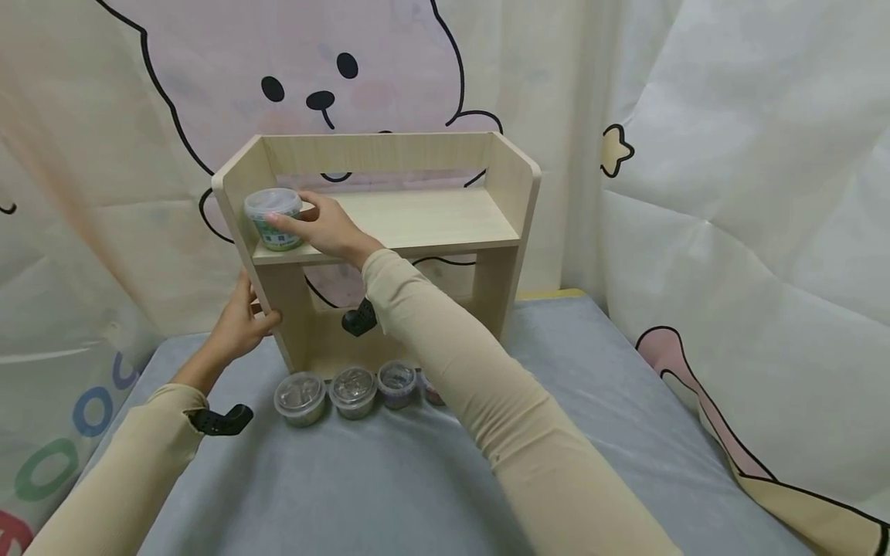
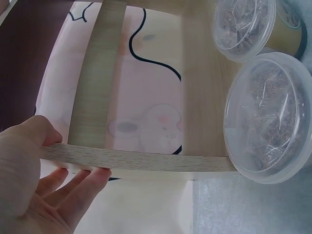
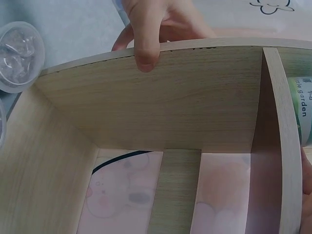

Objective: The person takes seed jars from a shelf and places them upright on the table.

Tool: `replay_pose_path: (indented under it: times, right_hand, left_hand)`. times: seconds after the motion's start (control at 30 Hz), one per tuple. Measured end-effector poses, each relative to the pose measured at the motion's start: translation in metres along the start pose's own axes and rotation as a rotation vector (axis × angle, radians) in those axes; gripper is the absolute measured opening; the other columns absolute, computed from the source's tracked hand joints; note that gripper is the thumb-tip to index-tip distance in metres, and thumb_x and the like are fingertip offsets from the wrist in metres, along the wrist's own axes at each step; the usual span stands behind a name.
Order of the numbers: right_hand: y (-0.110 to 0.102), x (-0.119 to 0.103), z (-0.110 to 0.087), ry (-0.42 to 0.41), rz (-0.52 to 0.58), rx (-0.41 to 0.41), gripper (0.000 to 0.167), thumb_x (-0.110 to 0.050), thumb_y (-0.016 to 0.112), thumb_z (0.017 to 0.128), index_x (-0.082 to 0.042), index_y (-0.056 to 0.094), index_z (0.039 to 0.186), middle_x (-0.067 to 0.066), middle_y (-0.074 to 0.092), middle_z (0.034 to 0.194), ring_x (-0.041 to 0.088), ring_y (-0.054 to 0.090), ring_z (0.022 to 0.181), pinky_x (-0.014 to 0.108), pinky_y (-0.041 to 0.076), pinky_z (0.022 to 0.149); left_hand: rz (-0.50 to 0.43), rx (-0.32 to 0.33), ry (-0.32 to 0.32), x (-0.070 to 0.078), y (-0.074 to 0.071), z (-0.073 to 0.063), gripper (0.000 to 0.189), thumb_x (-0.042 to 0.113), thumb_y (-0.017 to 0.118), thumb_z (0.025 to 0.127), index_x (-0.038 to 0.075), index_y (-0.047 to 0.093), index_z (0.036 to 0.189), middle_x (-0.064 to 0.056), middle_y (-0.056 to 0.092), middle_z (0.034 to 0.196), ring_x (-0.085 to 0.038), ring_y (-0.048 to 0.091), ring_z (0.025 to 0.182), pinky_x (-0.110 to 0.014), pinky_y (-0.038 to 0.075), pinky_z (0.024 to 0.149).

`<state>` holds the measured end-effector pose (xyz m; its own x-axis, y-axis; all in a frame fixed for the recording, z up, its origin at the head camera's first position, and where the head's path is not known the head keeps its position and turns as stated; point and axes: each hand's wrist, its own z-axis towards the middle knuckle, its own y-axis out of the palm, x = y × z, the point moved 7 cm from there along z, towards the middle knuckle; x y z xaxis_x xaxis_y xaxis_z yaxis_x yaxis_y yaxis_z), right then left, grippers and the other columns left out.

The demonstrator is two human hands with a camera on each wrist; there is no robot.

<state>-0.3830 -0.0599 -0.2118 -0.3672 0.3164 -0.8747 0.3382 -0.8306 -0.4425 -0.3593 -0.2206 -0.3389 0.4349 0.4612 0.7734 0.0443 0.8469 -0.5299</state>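
Observation:
A two-tier light wooden shelf unit (image 1: 417,220) stands on the table. At the left end of its upper board, my right hand (image 1: 332,228) holds a clear-lidded plastic tub (image 1: 274,224) between thumb and fingers. Green print with the words "little garden" shows on the tub's label (image 3: 303,100) in the right wrist view. My left hand (image 1: 236,324) grips the unit's left side panel (image 2: 141,158) lower down, thumb on the inner face and fingers outside. Whether the tub's base touches the board is hard to tell.
Several lidded tubs (image 1: 300,398) stand in a row at the unit's front foot, the rightmost partly behind my right sleeve. Grey-blue cloth (image 1: 334,486) covers the table. Printed curtains (image 1: 730,193) hang behind and at the sides.

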Motion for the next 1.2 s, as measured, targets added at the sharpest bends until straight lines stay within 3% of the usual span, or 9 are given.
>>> replay_pose_path:
  times: [0.13,0.43,0.67,0.8,0.93,1.2]
  right_hand:
    - [-0.001,0.001,0.000,-0.007,0.010,0.008,0.063,-0.040,0.063,0.098,-0.022,0.041,0.154,0.001,0.059,0.137,0.009,0.058,0.121,0.021,0.050,0.094]
    - [-0.006,0.003,-0.002,-0.035,0.070,-0.010,0.063,-0.032,0.067,0.097,-0.017,0.043,0.153,0.005,0.066,0.128,0.009,0.063,0.115,0.015,0.050,0.088]
    - [-0.015,0.004,-0.006,0.002,0.095,0.005,0.063,-0.036,0.067,0.096,-0.022,0.044,0.153,0.001,0.062,0.131,0.010,0.058,0.120,0.027,0.049,0.100]
    - [-0.025,0.005,-0.011,0.001,0.144,0.029,0.062,-0.035,0.067,0.096,-0.022,0.044,0.152,0.001,0.062,0.131,0.010,0.058,0.117,0.027,0.051,0.092]
    - [-0.036,0.005,-0.021,-0.009,0.155,0.032,0.061,-0.032,0.067,0.097,-0.022,0.045,0.152,0.003,0.064,0.130,0.010,0.060,0.113,0.024,0.053,0.085]
    - [-0.052,0.006,-0.043,-0.037,0.116,0.013,0.060,-0.028,0.066,0.097,-0.017,0.045,0.152,0.010,0.064,0.133,0.016,0.062,0.115,0.031,0.057,0.088]
  left_hand:
    - [0.010,-0.004,-0.007,0.001,0.000,0.000,0.098,-0.006,0.055,0.093,0.029,-0.006,0.161,-0.044,0.032,0.150,-0.068,0.048,0.122,-0.056,0.061,0.065]
    - [0.029,-0.029,-0.024,0.002,0.000,-0.001,0.096,-0.003,0.054,0.095,0.030,-0.009,0.160,-0.044,0.029,0.152,-0.068,0.048,0.123,-0.042,0.060,0.064]
    - [0.057,-0.027,-0.038,0.002,0.001,-0.003,0.095,-0.002,0.054,0.096,0.029,-0.009,0.161,-0.044,0.030,0.151,-0.066,0.051,0.120,-0.039,0.059,0.064]
    - [0.062,-0.018,-0.051,0.003,0.001,-0.003,0.097,-0.002,0.054,0.096,0.031,-0.010,0.161,-0.044,0.031,0.151,-0.065,0.052,0.121,-0.039,0.059,0.064]
    - [0.054,-0.017,-0.054,0.004,0.001,-0.003,0.097,-0.002,0.054,0.096,0.031,-0.010,0.161,-0.044,0.030,0.152,-0.066,0.050,0.122,-0.044,0.060,0.065]
    - [0.033,-0.018,-0.045,0.004,0.000,-0.005,0.097,-0.004,0.054,0.096,0.031,-0.009,0.161,-0.043,0.027,0.154,-0.067,0.048,0.124,-0.059,0.060,0.070]
